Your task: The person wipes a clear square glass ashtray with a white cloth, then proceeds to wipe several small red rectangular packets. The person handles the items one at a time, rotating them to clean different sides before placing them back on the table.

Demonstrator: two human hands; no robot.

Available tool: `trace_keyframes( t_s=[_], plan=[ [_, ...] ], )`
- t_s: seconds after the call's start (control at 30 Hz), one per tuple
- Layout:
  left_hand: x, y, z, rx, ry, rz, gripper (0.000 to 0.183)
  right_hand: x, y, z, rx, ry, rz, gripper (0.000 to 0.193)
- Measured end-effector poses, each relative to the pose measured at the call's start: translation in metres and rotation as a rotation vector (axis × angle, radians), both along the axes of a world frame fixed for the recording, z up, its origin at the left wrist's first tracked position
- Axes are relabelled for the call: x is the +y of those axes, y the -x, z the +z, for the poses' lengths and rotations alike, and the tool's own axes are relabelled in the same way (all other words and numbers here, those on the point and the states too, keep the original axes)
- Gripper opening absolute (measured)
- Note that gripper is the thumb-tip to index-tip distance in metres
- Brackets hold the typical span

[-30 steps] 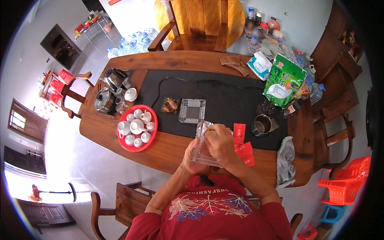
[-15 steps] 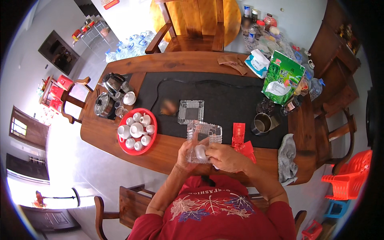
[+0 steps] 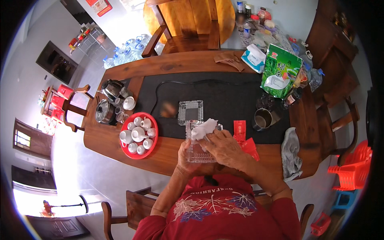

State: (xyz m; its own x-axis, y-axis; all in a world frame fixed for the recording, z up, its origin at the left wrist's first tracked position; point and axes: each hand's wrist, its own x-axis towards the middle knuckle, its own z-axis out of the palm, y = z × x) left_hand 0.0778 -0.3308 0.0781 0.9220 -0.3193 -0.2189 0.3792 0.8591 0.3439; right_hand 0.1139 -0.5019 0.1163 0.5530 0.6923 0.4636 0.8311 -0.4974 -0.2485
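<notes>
My left hand (image 3: 185, 160) grips the side of a square clear glass ashtray (image 3: 198, 155), held tilted in front of my chest over the table's near edge. Against its far rim, my right hand (image 3: 225, 149) presses a crumpled white tissue (image 3: 204, 129) with its fingers stretched forward over it. A similar ribbed glass ashtray (image 3: 182, 116) lies just beyond on the black table inlay. Right of my hands are red packets (image 3: 240, 131). The part of the tissue under my fingers is hidden.
To the left stand a red round tray (image 3: 155, 130) of white cups, a glass kettle (image 3: 111, 89) and a lidded pot (image 3: 105, 111). On the right are a metal mug (image 3: 262, 119), a green pouch (image 3: 280, 70), a tissue pack (image 3: 253, 59) and a grey cloth (image 3: 291, 154).
My right hand and the white tissue have moved from low inside the ashtray up to its far rim. The left hand keeps its hold on the ashtray.
</notes>
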Motion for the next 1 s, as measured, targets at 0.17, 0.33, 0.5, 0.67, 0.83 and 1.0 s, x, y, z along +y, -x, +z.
trace_keyframes(
  t_s=[0.17, 0.33, 0.5, 0.67, 0.83, 1.0],
  plan=[
    [-0.009, -0.003, 0.021, -0.111, -0.065, -0.113, 0.077, 0.004, 0.007, 0.003, 0.019, 0.236, -0.263, 0.042],
    [0.001, 0.001, 0.005, -0.103, -0.142, -0.164, 0.083, 0.004, 0.012, -0.003, 0.608, 0.171, -0.107, 0.035],
    [0.009, 0.005, 0.002, -0.069, -0.116, -0.070, 0.071, 0.010, 0.008, -0.013, 0.657, -0.344, -0.047, 0.031],
    [0.006, 0.008, -0.007, 0.007, -0.036, 0.022, 0.060, 0.031, 0.002, -0.003, 0.367, -0.548, -0.027, 0.035],
    [0.022, 0.002, -0.017, -0.042, 0.020, -0.064, 0.056, 0.018, -0.003, -0.002, 0.685, -0.429, 0.335, 0.031],
    [0.008, -0.011, 0.005, -0.185, 0.048, -0.105, 0.080, -0.019, -0.013, 0.007, 1.038, -0.210, 0.425, 0.028]
  ],
)
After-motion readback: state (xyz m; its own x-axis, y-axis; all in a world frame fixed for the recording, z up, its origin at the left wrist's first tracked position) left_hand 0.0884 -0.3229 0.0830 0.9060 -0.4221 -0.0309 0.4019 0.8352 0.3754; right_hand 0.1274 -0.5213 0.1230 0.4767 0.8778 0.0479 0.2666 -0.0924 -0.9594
